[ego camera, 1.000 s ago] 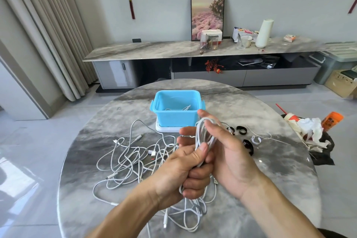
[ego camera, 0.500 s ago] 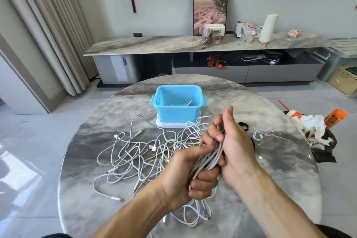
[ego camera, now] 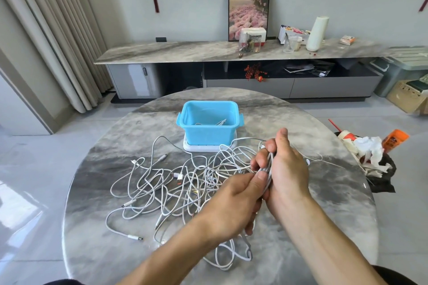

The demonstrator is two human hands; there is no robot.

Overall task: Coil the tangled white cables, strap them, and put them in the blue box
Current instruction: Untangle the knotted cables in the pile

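A tangle of white cables (ego camera: pixel 162 188) sprawls over the round marble table (ego camera: pixel 97 233), left of my hands. My left hand (ego camera: pixel 234 203) and my right hand (ego camera: pixel 284 169) both grip one bunched white cable coil (ego camera: pixel 268 166) just above the table; the thumb of the left pinches it from below, the right fingers curl round its upper part. Loose loops hang from the bundle toward the near edge. The blue box (ego camera: pixel 209 128) stands open on its white lid (ego camera: pixel 208 147) beyond the tangle, with some cable inside.
To the right of the table a black bag with crumpled paper and an orange bottle (ego camera: pixel 394 139) sits on the floor. A long marble sideboard (ego camera: pixel 208 50) runs along the back wall.
Both hands have dropped and shifted right with the bundle. The right hand has closed round the coil, which now looks tighter and more bunched.
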